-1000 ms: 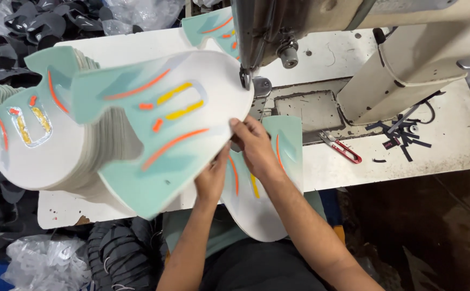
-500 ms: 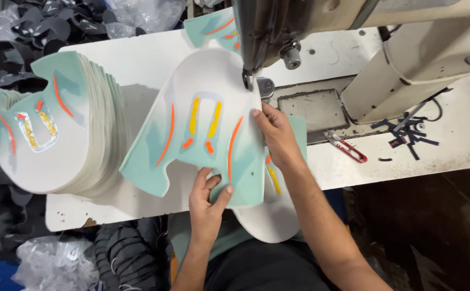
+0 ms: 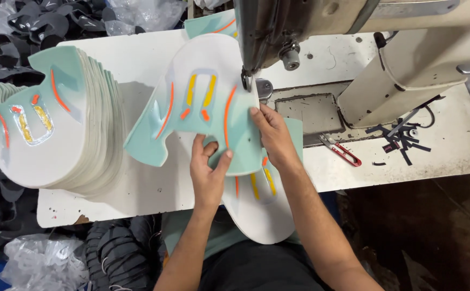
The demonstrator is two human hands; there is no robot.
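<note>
A mint-green and white shoe upper piece (image 3: 202, 102) with orange and yellow stripes lies flat on the white table (image 3: 138, 183), its right edge next to the sewing machine needle (image 3: 244, 81). My left hand (image 3: 207, 170) pinches its lower edge, thumb on top. My right hand (image 3: 272, 137) presses flat on its right side, close to the needle. A second piece (image 3: 262, 210) of the same kind lies under both hands and hangs over the table's front edge.
A tall stack of matching pieces (image 3: 57, 124) sits at the left. The sewing machine body (image 3: 353, 48) fills the upper right. Red-handled snips (image 3: 342, 152) and dark scraps (image 3: 402, 143) lie to the right. Dark shoe parts (image 3: 35, 27) are piled behind the table.
The top piece has been swung off the stack and laid flat, sliding right toward the needle. My left hand moved from under it to grip its lower edge; my right hand shifted up.
</note>
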